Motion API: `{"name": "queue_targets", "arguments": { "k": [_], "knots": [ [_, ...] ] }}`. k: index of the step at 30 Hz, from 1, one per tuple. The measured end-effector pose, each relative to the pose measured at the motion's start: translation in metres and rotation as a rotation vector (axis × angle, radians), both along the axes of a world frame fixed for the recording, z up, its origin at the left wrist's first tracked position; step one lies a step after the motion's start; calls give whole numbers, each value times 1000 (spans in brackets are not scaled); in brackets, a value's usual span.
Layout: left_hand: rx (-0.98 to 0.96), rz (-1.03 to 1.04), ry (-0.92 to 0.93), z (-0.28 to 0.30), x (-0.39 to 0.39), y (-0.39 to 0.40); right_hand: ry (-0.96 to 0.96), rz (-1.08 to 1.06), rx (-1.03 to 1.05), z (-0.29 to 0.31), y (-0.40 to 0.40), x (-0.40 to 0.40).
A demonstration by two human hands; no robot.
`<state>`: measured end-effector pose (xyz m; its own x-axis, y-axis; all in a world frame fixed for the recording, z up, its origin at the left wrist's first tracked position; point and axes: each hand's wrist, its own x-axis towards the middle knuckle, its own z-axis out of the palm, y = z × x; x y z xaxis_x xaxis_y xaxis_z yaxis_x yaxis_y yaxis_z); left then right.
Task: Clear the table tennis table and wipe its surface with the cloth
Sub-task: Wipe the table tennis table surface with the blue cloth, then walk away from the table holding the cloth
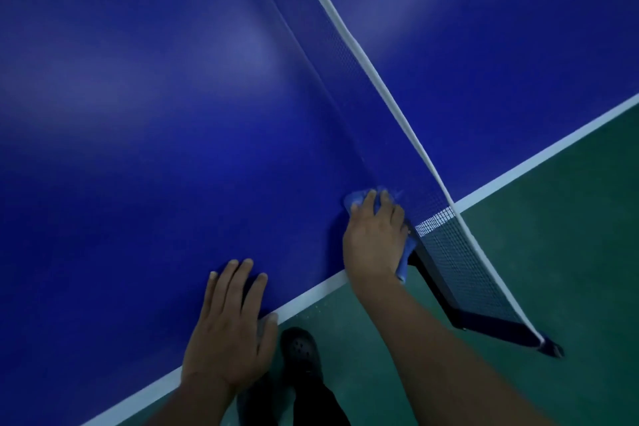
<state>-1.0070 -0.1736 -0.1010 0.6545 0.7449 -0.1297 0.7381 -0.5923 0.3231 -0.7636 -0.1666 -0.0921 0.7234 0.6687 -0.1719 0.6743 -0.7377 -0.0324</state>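
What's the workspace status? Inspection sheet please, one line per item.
Surface: blue table tennis table, glossy, white edge line, bare where visible.
Job's things: blue cloth pressed on the table beside the net, near the table edge.
Clutter: nothing seen.
Grippers: right hand presses the cloth, fingers over it; left hand rests flat on the table edge, holding nothing.
Cables: nothing seen.
Surroundings: green floor; dark net clamp overhanging the edge; dark shoe below.

The cloth (359, 199) lies mostly hidden under the right hand (377, 239); table (138, 114) edges cut off.
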Motion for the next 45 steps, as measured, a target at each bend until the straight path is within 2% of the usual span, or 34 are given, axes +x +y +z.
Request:
{"name": "queue_targets", "arguments": {
  "k": [3,7,10,16,22,25,28,32,35,39,45],
  "knots": [
    [-20,0,-5,1,0,0,10,0,-18,-2,-11,-18],
    [-44,-2,-8,0,-1,2,61,36,88,0,33,-22],
    [-41,-3,-26,0,-2,2,53,-9,86,2,43,-14],
    [-27,-4,-29,0,-2,1,-41,5,2,-9,-46,-10],
    [-21,-1,-48,1,-2,2,38,43,-121,-18,-118,-1],
    [-45,13,-69,3,-3,2,206,-54,118,2,-150,-7],
    [-88,33,-96,4,-5,1,241,-91,328,18,-178,-19],
    [-129,66,-143,7,-4,2,492,-168,407,31,-225,-30],
    [-179,104,-211,17,7,-19,542,-147,467,38,-262,-29],
    [-324,87,-267,35,41,-90,589,-142,479,47,-314,-7],
    [-422,73,-219,74,128,-204,635,-176,578,73,-410,91]
  ]
}}
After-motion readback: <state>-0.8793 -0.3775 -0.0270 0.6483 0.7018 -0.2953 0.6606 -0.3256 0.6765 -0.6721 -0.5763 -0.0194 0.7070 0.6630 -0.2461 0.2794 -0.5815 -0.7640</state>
